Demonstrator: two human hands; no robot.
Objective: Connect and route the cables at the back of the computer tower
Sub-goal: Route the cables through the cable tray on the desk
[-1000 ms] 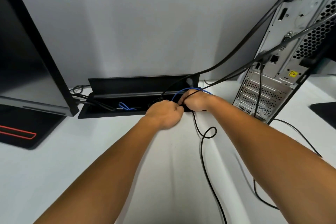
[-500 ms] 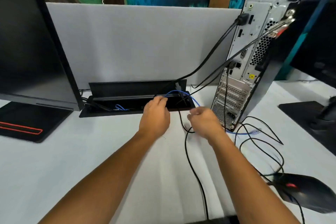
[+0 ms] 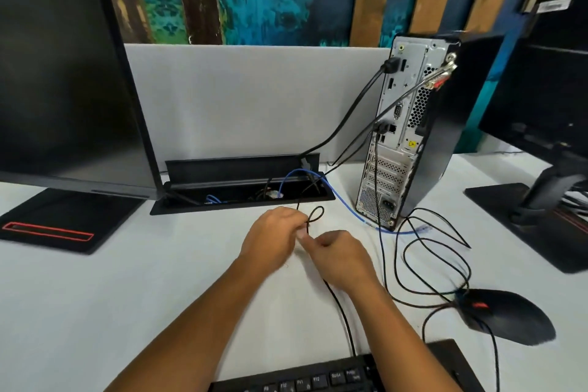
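The computer tower [image 3: 413,124] stands at the right with its back panel toward me and several black cables plugged in. A thin black keyboard cable [image 3: 342,315] runs from the keyboard up to my hands and makes a small loop near the open cable tray [image 3: 241,200]. My left hand [image 3: 273,237] pinches this cable just below the loop. My right hand [image 3: 339,256] sits right beside it with fingers curled on the same cable. A blue network cable [image 3: 350,210] leaves the tray and lies along the tower's base.
A large monitor [image 3: 66,79] stands at the left over its black base. A black mouse [image 3: 506,315] with tangled cable lies at the right, a keyboard [image 3: 318,379] at the near edge, a second monitor stand [image 3: 541,200] far right. A grey divider panel [image 3: 248,99] backs the desk.
Both hands have drawn back from the cable tray toward me and now meet on the thin black cable. The view has pulled back, showing the mouse and keyboard.
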